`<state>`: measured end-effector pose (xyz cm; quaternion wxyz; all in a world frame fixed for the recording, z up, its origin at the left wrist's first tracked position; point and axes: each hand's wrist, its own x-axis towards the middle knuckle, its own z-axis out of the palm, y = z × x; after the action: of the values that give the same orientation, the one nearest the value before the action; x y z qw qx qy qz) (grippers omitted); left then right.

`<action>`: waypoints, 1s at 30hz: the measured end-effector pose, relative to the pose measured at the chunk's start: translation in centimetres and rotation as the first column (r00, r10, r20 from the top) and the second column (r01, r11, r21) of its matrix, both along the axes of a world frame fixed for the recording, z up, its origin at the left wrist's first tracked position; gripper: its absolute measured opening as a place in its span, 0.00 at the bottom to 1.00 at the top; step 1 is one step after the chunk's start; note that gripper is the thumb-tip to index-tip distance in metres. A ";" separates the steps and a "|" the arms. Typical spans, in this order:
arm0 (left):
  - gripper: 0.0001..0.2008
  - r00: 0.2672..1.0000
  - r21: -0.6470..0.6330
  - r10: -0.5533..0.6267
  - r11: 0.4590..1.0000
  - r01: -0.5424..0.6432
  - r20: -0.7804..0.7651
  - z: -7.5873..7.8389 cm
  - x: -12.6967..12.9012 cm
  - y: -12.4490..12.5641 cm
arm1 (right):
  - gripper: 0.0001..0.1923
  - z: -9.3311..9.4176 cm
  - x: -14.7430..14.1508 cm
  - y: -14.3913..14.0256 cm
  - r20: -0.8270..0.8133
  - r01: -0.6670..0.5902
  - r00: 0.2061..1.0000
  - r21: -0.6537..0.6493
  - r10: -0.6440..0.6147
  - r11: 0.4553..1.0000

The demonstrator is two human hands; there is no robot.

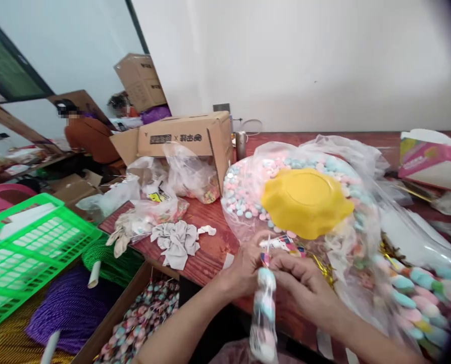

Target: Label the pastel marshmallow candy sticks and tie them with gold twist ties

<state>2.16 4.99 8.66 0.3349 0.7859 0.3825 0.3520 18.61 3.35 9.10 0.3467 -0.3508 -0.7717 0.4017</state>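
Observation:
My left hand (244, 268) and my right hand (301, 283) meet at the top of a narrow clear packet of pastel candies (263, 313), which hangs down between them. Both hands pinch its neck, where a small coloured tag shows. Just behind the hands lies a big clear bag of pink and blue candies (244, 194) with a yellow bowl (306, 202) upside down on it. Filled candy packets (418, 298) lie in a heap at the right.
An open cardboard box (187, 139) and crumpled plastic bags (160, 197) stand on the red wooden table (210, 253). White cloth gloves (176, 242) lie near its edge. A green basket (28, 247), purple cord spools (69, 308) and a box of packets (142, 318) sit lower left. Two people sit far left.

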 end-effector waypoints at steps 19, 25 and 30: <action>0.16 0.877 0.694 0.392 0.713 -0.100 -0.277 -4.3 -11.8 -10.5 | 0.05 -5.3 -10.3 -4.8 -0.233 -0.281 0.960 -0.775 0.157 0.566; 0.15 0.305 0.269 0.431 0.850 -0.452 -0.849 -6.2 -21.5 -15.0 | 0.14 -3.4 -6.9 -3.5 0.023 -0.209 0.973 -0.349 0.231 0.913; 0.13 0.545 0.015 0.340 0.857 -0.514 -0.766 -2.2 -18.6 -10.5 | 0.09 -3.2 -1.3 -2.9 0.235 -0.055 0.970 -0.058 0.068 0.997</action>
<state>-16.47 -5.47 6.44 0.1329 0.7005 0.7007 0.0267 17.28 0.47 5.87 0.2306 -0.3808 -0.8074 0.3872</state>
